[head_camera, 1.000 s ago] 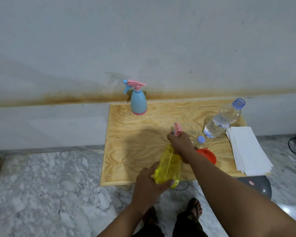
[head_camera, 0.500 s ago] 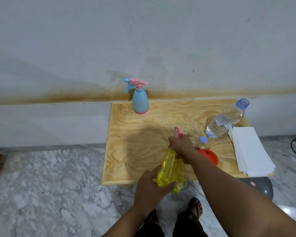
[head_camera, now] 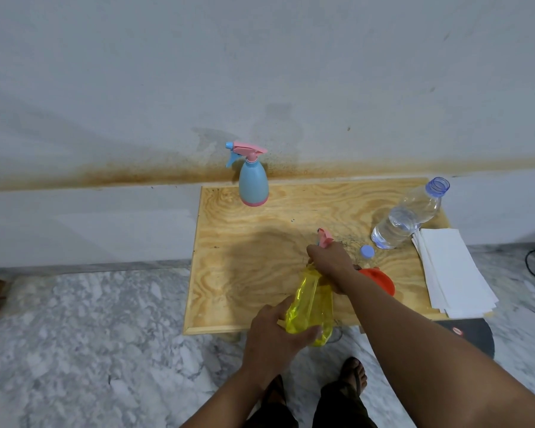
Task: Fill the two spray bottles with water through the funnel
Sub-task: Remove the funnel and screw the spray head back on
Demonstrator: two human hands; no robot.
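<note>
Hands at lower centre: our left hand grips the yellow spray bottle, our right hand clasps its pink spray head.

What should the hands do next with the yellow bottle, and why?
Probably twist the spray head off. The left hand grips the yellow spray bottle at its body and the right hand is wrapped round its neck, with the pink spray head on; the orange funnel cannot go in until it is off.
</note>
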